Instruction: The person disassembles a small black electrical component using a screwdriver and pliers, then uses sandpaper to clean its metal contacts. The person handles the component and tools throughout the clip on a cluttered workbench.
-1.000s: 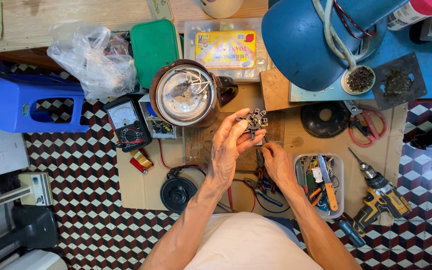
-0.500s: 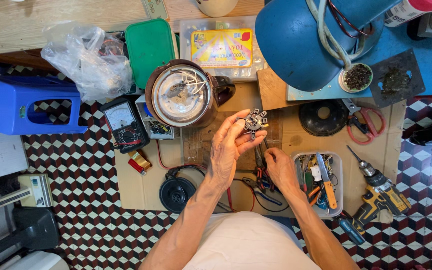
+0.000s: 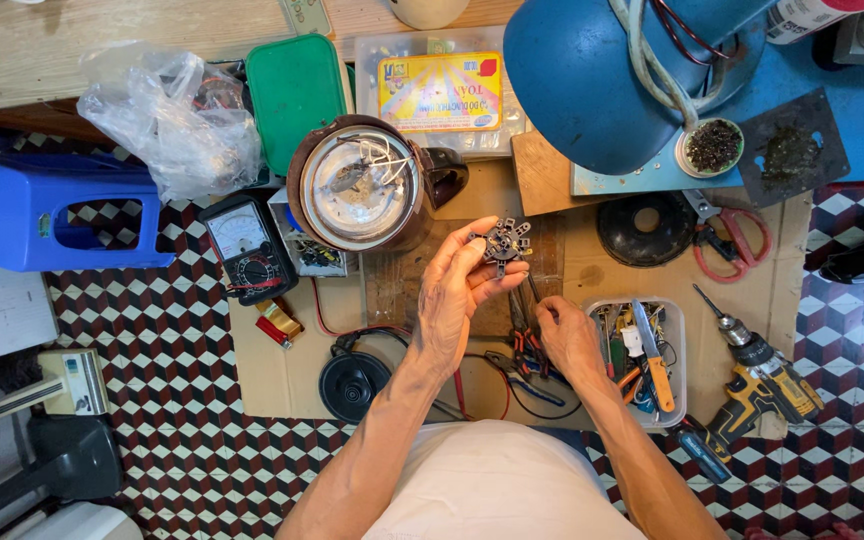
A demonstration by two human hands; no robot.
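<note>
Left hand (image 3: 452,300) pinches a small metal switch part (image 3: 504,242) in its fingers, right hand (image 3: 567,338) looks closed on pliers (image 3: 522,335), hard to tell, beside the tool tray (image 3: 677,350).

A dull dark metal part (image 3: 503,243) is pinched in the left hand (image 3: 457,290); matt brown cardboard (image 3: 592,270) is seen beneath the fingers.

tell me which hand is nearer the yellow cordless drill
Right. The right hand lies by the plastic tool tray, just left of the yellow cordless drill; the left hand is farther left, holding a small metal part.
</note>
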